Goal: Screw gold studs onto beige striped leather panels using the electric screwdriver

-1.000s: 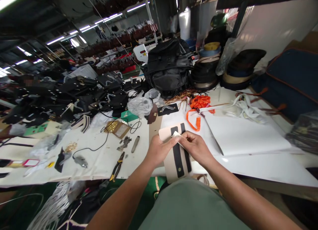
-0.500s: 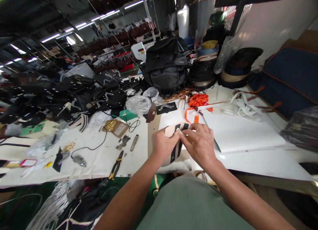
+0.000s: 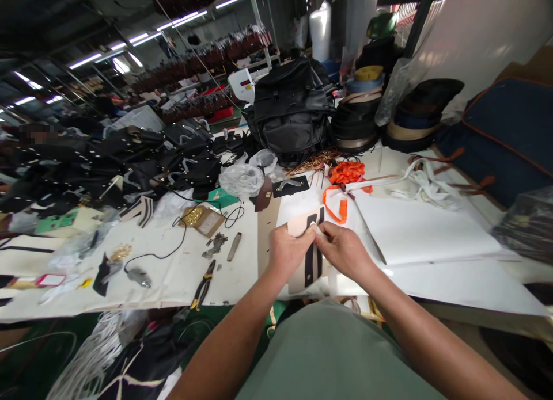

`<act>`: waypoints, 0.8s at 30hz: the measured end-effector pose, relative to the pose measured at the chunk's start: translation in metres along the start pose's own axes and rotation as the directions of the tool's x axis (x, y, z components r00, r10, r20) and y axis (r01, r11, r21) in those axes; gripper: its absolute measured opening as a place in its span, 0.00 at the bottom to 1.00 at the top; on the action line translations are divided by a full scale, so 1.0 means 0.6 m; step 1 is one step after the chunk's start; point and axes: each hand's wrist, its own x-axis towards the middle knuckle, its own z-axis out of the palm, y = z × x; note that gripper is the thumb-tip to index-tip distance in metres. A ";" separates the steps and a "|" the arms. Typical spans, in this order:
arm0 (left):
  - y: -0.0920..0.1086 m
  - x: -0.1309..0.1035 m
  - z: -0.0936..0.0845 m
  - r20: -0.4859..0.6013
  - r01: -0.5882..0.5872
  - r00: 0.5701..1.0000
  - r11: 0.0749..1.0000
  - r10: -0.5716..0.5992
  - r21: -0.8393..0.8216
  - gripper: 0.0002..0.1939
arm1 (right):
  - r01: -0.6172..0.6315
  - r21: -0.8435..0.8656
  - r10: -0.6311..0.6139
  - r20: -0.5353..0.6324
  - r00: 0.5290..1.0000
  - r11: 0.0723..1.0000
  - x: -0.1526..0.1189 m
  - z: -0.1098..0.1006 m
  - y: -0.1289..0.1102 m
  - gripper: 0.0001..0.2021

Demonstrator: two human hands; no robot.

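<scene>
Just in front of my body, my left hand [image 3: 288, 249] grips a beige panel [image 3: 297, 282] that carries black strips [image 3: 309, 266]. My right hand [image 3: 344, 249] meets it from the other side, its thumb and fingers pinched at the panel's right part. Something small and pale shows between the fingertips; what it is cannot be made out. A round metal spot sits near the lower end of one strip. The panel stands tilted above the table edge, its middle partly covered by my fingers.
Pliers [image 3: 203, 286], a grey-handled tool [image 3: 234, 246] and dark metal pieces [image 3: 215, 246] lie left of my hands. Behind are an orange ribbon [image 3: 345, 172], a black backpack [image 3: 294, 115] and strap rolls [image 3: 356, 121]. A long thin blade-like strip [image 3: 367, 230] lies right.
The panel has straightened and turned, showing more of its lower end. My right hand's fingers have curled in closer to the strips. The left hand keeps its hold.
</scene>
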 end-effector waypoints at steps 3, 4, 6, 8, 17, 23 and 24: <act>0.002 0.005 0.001 0.009 0.045 0.999 0.998 -0.044 -0.046 0.14 | 0.107 -0.166 -0.113 -0.022 0.993 0.980 0.001 0.003 0.001 0.16; 0.001 0.008 0.002 0.006 0.061 0.998 0.996 -0.061 -0.063 0.14 | 0.138 -0.210 -0.148 -0.032 0.988 0.968 -0.001 0.005 -0.003 0.16; -0.009 0.020 0.007 0.000 0.106 0.994 0.989 -0.107 -0.103 0.13 | 0.250 -0.252 -0.260 -0.006 0.966 0.935 -0.013 0.011 -0.022 0.16; -0.027 0.036 0.010 -0.009 0.174 0.984 0.972 -0.178 -0.159 0.11 | 0.443 -0.179 -0.427 0.125 0.896 0.878 -0.031 0.019 -0.049 0.15; -0.072 0.055 -0.011 0.284 0.429 0.903 0.675 -0.322 -0.600 0.31 | -0.072 0.443 0.091 -0.021 0.996 0.894 -0.029 0.003 0.019 0.16; -0.059 -0.004 -0.001 0.406 0.552 0.834 0.571 -0.375 -0.608 0.29 | -0.428 0.607 0.337 0.266 0.903 0.670 -0.050 0.022 0.050 0.23; -0.059 -0.019 -0.001 0.389 0.548 0.836 0.598 -0.387 -0.585 0.29 | -0.449 0.619 0.360 0.272 0.892 0.645 -0.055 0.025 0.047 0.24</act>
